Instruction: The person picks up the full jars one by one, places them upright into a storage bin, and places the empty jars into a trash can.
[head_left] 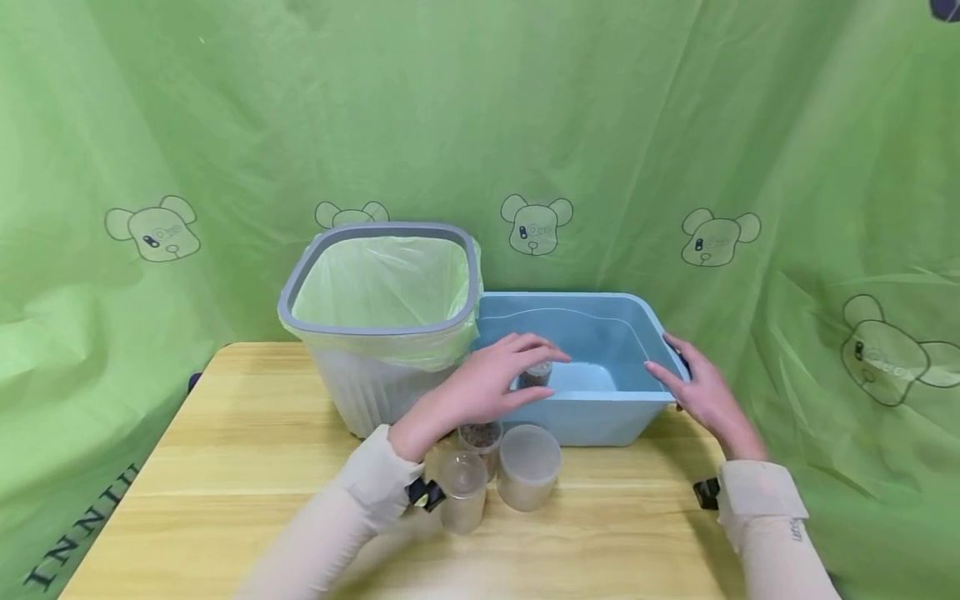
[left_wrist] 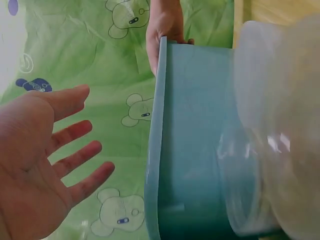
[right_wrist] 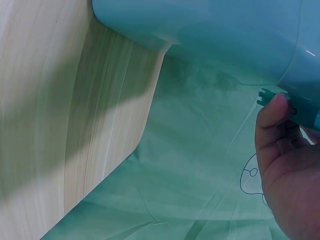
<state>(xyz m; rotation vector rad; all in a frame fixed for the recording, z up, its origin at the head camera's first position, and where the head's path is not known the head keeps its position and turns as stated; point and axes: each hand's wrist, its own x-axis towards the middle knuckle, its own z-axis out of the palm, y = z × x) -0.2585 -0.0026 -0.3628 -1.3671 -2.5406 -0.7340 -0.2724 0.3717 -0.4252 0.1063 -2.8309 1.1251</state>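
Note:
My left hand [head_left: 491, 379] hovers over the near left part of a light blue plastic tub [head_left: 592, 417], fingers loosely spread and holding nothing. Beneath it, inside the tub, stands a small clear jar [head_left: 536, 377] with dark contents, partly hidden by the hand. At the tub's right end my right hand [head_left: 705, 392] grips the rim; the right wrist view has the thumb and curled fingers [right_wrist: 274, 112] at a dark handle piece there. In front of the tub are a clear jar [head_left: 462, 496], a cloudy jar [head_left: 529, 471] and a jar with dark bits [head_left: 482, 435].
Left of the tub, and touching it, stands a taller waste bin [head_left: 378, 392] with a grey rim and a pale green liner bag. Both containers stand on a wooden table [head_left: 247, 467]. A green printed curtain [head_left: 420, 108] hangs behind.

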